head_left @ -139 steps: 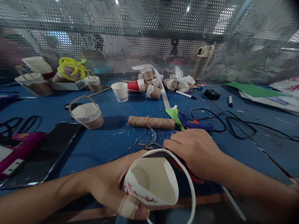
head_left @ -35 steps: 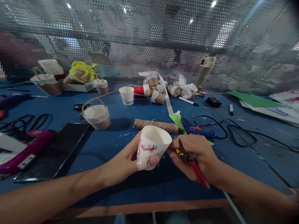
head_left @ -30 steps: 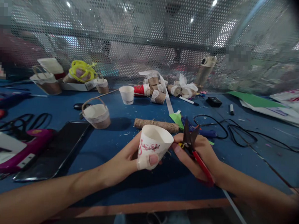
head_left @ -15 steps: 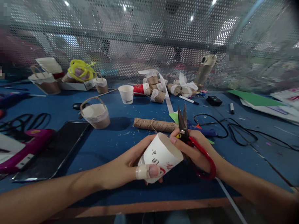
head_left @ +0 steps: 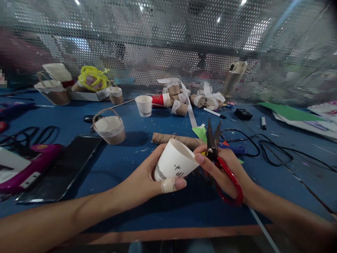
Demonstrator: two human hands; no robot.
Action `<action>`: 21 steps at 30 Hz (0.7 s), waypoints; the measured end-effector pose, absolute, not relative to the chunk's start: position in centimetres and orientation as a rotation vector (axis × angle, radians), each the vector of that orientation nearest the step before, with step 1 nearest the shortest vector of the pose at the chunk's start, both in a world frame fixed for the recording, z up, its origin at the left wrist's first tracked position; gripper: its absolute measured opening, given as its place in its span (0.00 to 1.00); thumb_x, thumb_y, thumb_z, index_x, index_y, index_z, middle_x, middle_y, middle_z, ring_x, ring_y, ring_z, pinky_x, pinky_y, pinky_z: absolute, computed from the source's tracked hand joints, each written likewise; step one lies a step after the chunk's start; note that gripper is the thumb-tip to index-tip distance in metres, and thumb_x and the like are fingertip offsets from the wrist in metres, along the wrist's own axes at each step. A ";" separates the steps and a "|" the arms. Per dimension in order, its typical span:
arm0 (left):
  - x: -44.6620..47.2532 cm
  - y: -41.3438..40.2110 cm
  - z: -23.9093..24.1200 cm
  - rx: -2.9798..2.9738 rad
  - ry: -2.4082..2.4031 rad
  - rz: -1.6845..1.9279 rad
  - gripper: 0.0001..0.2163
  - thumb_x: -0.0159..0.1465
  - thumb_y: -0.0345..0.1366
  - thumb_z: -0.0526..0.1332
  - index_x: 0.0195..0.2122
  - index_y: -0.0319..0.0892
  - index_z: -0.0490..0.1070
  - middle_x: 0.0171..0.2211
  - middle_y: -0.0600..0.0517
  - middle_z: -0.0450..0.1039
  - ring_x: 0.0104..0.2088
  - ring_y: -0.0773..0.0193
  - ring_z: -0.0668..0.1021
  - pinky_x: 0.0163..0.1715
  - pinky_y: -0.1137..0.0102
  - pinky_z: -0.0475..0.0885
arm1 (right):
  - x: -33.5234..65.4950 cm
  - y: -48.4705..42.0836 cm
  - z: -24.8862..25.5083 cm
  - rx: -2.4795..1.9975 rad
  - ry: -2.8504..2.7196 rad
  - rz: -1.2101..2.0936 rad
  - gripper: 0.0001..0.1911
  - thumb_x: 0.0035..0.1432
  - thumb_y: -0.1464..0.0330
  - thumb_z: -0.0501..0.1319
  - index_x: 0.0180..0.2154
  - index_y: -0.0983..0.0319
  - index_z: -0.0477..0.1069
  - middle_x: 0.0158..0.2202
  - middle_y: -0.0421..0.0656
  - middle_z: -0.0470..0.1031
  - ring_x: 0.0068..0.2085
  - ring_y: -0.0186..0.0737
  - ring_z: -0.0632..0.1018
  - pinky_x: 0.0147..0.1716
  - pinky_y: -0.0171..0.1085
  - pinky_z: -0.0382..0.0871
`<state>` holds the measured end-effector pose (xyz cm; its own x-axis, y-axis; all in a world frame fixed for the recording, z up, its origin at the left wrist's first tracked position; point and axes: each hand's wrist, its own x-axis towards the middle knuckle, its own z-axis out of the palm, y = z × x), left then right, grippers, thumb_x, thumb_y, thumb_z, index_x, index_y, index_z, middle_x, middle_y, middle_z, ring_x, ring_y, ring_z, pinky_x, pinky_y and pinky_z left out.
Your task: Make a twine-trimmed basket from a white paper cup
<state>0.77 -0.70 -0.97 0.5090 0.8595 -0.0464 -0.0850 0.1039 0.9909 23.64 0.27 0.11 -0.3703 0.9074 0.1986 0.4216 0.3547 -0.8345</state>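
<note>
At the lower center of the frame, a person's left hand (head_left: 148, 173) wraps a white paper cup (head_left: 172, 163) above a blue table (head_left: 137, 221). A taped thumb lies across the near side, while the other fingers curl out of sight behind; the grip looks closed enough to steady the cup without crushing it. The cup tilts, its mouth facing right, seemingly to put the rim within easy reach of the right hand (head_left: 225, 167).

There, thumb and fingertips meet at the rim; whether they pinch it cannot be told. The same hand holds red-handled scissors (head_left: 229, 176), one loop lying over its folded fingers, an arrangement that appears to leave the thumb and forefinger free. The blades stand parted, pointing up the frame, clear of the cup.

Just beyond, a roll of twine (head_left: 162, 138) lies on its side at center, likely for ready reach. A small basket (head_left: 111, 133) with a twine handle stands upright at center left, perhaps so its handle stays clear. Another paper cup (head_left: 144, 106) stands farther back, beside a heap of small pots (head_left: 180, 108).
</note>
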 end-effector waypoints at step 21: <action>-0.3 -1.0 -2.7 2.478 0.684 0.959 0.33 0.57 0.32 0.71 0.59 0.50 0.56 0.52 0.46 0.73 0.50 0.51 0.78 0.49 0.59 0.74 | 24.2 1.2 -1.4 -0.960 -2.253 0.166 0.07 0.61 0.75 0.60 0.42 0.62 0.73 0.32 0.39 0.77 0.28 0.34 0.75 0.31 0.33 0.67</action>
